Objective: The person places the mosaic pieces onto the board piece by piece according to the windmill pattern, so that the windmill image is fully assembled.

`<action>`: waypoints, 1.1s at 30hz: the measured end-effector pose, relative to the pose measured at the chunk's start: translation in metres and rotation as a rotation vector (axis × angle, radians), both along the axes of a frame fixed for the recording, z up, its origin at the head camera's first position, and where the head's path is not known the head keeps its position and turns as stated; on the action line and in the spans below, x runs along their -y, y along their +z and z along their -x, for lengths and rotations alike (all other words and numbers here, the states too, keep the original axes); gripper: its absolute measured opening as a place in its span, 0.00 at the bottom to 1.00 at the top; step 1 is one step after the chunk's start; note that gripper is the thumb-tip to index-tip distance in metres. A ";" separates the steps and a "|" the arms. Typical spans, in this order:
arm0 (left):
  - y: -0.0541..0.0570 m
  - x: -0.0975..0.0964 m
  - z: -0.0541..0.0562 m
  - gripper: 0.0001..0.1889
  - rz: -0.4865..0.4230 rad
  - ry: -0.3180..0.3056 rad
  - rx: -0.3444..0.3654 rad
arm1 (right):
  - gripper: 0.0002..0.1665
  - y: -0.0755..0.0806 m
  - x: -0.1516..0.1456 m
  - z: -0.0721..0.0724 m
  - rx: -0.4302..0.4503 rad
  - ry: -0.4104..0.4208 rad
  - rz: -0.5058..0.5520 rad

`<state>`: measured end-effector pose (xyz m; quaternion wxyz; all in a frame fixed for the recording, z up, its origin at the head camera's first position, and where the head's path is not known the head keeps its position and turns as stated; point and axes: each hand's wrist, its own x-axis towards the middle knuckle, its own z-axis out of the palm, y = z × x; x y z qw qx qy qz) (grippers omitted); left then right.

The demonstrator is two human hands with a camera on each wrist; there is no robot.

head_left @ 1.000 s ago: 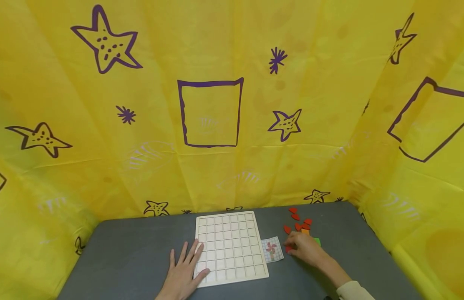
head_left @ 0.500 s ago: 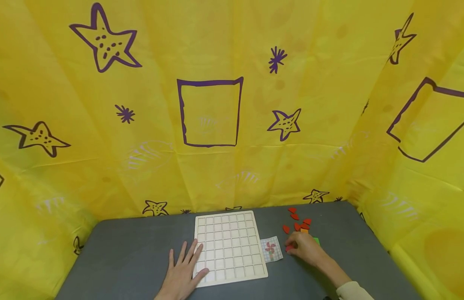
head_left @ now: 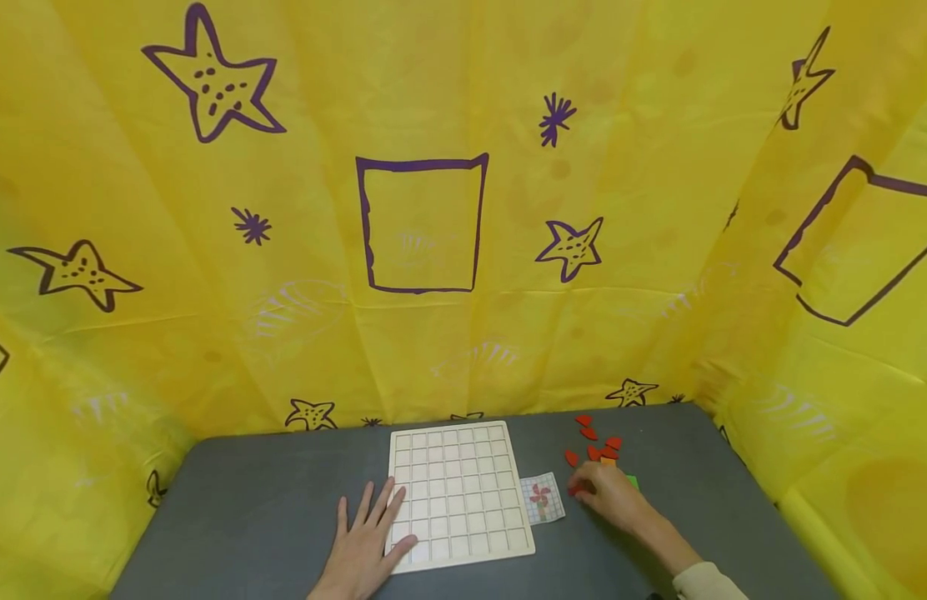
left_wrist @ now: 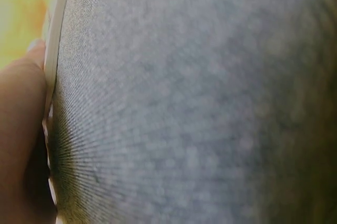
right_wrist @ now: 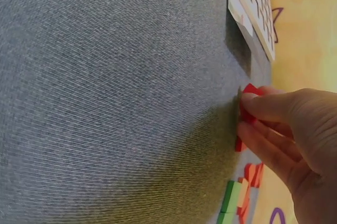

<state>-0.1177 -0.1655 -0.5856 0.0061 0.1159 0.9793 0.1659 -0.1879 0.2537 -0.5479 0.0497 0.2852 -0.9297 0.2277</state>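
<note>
My left hand (head_left: 362, 540) lies with fingers spread on the left edge of a pale wooden grid board (head_left: 471, 487). In the left wrist view, a thumb (left_wrist: 23, 103) shows against the board's edge. My right hand (head_left: 612, 497), just right of a small printed card (head_left: 542, 498), pinches a red piece (right_wrist: 246, 112) between thumb and fingers, low over the table. Its full shape is hidden by the fingers. Another bit of red (right_wrist: 240, 144) shows under the fingers in the right wrist view; whether it is separate I cannot tell. The card bears a red pinwheel-like picture on a grid.
Beyond the right hand lie several loose red petal-shaped pieces (head_left: 589, 433), an orange piece (head_left: 608, 462) and green pieces (right_wrist: 230, 197). The dark grey table (head_left: 268, 492) meets a yellow patterned curtain (head_left: 418, 350) at the back and sides.
The right hand stays in nearly the same spot, its fingers shifting slightly around the red piece, which looks darker and shows less in the head view. The left hand and board have not moved.
</note>
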 end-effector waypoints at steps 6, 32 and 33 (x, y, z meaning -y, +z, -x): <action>0.002 0.001 0.000 0.42 -0.019 0.002 0.005 | 0.08 0.010 0.005 0.004 -0.005 -0.029 0.035; -0.006 0.002 0.000 0.41 -0.050 0.004 -0.026 | 0.06 0.032 0.032 0.018 0.037 -0.141 0.218; -0.006 0.002 0.001 0.41 -0.048 0.006 -0.017 | 0.06 0.033 0.035 0.019 0.051 -0.143 0.242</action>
